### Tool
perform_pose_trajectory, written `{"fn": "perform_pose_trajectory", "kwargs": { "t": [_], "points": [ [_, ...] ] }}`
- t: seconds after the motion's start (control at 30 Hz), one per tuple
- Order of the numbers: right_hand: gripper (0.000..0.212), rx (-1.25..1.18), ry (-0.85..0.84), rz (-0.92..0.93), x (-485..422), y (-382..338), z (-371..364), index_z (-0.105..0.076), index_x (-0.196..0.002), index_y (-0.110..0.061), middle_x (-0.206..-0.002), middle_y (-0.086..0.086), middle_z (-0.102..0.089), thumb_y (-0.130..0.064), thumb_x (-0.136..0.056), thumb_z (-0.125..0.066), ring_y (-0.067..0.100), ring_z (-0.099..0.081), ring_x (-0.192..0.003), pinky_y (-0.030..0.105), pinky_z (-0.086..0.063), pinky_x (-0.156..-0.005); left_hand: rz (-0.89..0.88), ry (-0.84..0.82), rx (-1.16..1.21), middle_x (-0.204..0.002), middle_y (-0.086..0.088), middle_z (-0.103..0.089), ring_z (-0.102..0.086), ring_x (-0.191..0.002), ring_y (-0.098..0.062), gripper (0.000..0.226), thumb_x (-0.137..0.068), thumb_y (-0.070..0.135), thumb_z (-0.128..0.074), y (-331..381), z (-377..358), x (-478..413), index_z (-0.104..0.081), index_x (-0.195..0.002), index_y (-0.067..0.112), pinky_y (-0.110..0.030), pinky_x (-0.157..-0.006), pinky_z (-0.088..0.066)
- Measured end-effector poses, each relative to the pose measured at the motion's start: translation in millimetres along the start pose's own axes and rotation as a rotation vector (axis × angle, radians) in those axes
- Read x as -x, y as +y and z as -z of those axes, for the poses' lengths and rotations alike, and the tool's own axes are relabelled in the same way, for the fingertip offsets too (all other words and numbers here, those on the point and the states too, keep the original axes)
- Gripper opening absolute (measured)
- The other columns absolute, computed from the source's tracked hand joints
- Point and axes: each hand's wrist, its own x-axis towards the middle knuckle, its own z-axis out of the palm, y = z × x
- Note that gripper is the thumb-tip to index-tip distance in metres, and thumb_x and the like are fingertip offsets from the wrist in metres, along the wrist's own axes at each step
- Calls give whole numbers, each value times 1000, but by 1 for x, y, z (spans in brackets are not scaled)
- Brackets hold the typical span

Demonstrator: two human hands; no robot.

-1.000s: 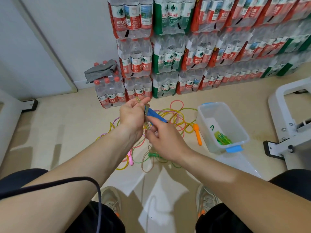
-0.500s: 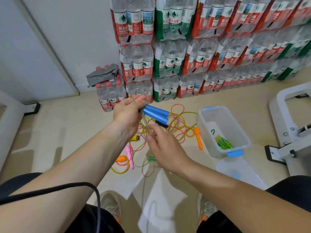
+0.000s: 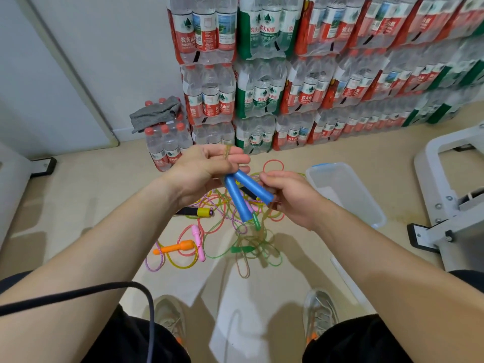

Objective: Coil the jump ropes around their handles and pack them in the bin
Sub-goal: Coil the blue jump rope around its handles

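Holding a pair of blue handles (image 3: pixel 242 196) up in front of the chest, the left hand (image 3: pixel 203 171) has its grip clenched on their upper ends together with a loop of translucent rope (image 3: pixel 227 151) that pokes out above the fingers, while the right hand (image 3: pixel 292 199) pinches the lower end of one handle. Below the hands, a tangle of jump ropes (image 3: pixel 222 231) lies on the beige floor (image 3: pixel 78 200), in pink, green, yellow and orange cord, with an orange handle (image 3: pixel 176 247), a pink handle (image 3: pixel 197 241), a green handle (image 3: pixel 242 248) and a black-and-yellow handle (image 3: pixel 195 212) among them; the hands and blue handles hide the middle of the heap. To the right of the heap stands the clear bin (image 3: pixel 345 192) with its blue-trimmed rim, partly covered by the right wrist. Along the wall behind, shrink-wrapped packs of water bottles (image 3: pixel 262 87) are stacked, their red and green labels printed 农夫山泉. A grey cloth (image 3: pixel 154 115) lies on top of a low pack at the left. A white metal frame (image 3: pixel 450 200) stands at the right edge, and a black cable (image 3: pixel 104 292) crosses the left forearm.
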Motion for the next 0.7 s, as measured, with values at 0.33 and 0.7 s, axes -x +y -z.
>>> {"fn": "perform_pose_trajectory", "kwargs": {
  "t": [0.33,0.7],
  "points": [
    [20,201,-9,95,-1,-8,-6,-68,-81,-8,-49,-10,-39,-9,-99,-57,7,-31,-44,23,-28,-49,-126,61,-339,-93,-2,-77,-74,-87,-16,30,-90,-15,-57,-14,-5,0,-65,-103,10,-31,-72,-62],
    [26,170,17,116,-4,-4,-1,-74,-79,-9,-54,-4,-43,-5,-97,-55,11,-34,-48,26,-30,-54,-85,65,-142,-92,4,-77,-73,-73,-11,17,-102,2,-49,-28,-15,1,-63,-111,9,-27,-62,-59]
  ]
}}
